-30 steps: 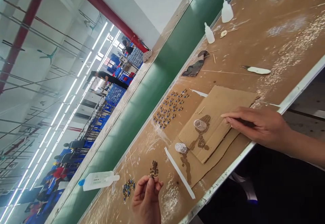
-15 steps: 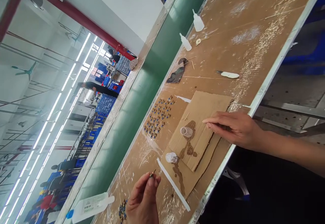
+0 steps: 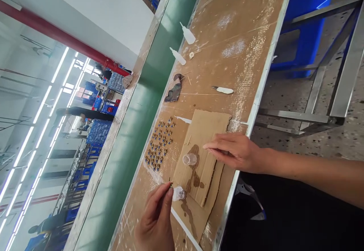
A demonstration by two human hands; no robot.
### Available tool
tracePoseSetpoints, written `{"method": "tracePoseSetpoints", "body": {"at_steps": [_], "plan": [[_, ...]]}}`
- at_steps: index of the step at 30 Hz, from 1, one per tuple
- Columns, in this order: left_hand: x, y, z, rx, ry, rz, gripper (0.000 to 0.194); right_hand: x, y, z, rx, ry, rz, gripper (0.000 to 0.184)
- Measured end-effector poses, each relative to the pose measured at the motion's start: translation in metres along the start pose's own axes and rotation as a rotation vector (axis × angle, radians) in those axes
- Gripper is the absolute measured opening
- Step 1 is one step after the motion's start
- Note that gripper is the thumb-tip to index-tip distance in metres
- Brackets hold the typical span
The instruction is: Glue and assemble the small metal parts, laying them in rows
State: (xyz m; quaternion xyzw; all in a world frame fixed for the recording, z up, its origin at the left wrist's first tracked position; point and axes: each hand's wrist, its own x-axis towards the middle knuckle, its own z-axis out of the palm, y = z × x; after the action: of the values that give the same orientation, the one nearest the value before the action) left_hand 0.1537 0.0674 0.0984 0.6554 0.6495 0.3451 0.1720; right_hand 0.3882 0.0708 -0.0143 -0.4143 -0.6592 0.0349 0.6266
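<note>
My left hand (image 3: 157, 215) pinches a small dark-and-gold piece (image 3: 171, 184) between thumb and fingertips, and a thin pin sticks up from it. Most of that piece is hidden. Right beside these fingers stands a small clear jar (image 3: 179, 193) with whitish stuff on it. My right hand (image 3: 234, 150) is closed in a pinch over the cardboard (image 3: 212, 122); whatever its fingertips hold is too small to make out. A second little clear jar (image 3: 190, 159) stands on the cardboard among wet brown stains. Behind it, several small gold-and-blue pieces (image 3: 159, 145) are set out in rows.
Farther along the table lie a white-handled knife (image 3: 224, 90), a camouflage cloth scrap (image 3: 174, 88) and two white nozzle bottles (image 3: 187, 34), (image 3: 178, 56). A white strip (image 3: 184, 226) lies near my left hand. A green raised edge (image 3: 148, 91) bounds the table's far side.
My left hand has moved up and closer to the near jar with the small piece. The view has shifted, so the white bottle and pile at lower left are out of sight. My right hand keeps its pinch.
</note>
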Motion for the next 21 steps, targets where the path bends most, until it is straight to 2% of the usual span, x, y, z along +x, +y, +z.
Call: {"method": "tracePoseSetpoints", "body": {"at_steps": [8, 15, 21], "plan": [[0.019, 0.026, 0.022, 0.163, -0.194, 0.11, 0.018, 0.0, 0.001, 0.0, -0.002, 0.0, 0.013, 0.015], [0.029, 0.028, 0.028, 0.324, -0.32, 0.227, 0.014, 0.004, 0.001, -0.003, -0.027, 0.026, 0.011, 0.018], [0.037, 0.028, 0.034, 0.528, -0.3, 0.526, 0.016, 0.005, 0.001, -0.003, -0.058, 0.052, 0.009, 0.018]]}}
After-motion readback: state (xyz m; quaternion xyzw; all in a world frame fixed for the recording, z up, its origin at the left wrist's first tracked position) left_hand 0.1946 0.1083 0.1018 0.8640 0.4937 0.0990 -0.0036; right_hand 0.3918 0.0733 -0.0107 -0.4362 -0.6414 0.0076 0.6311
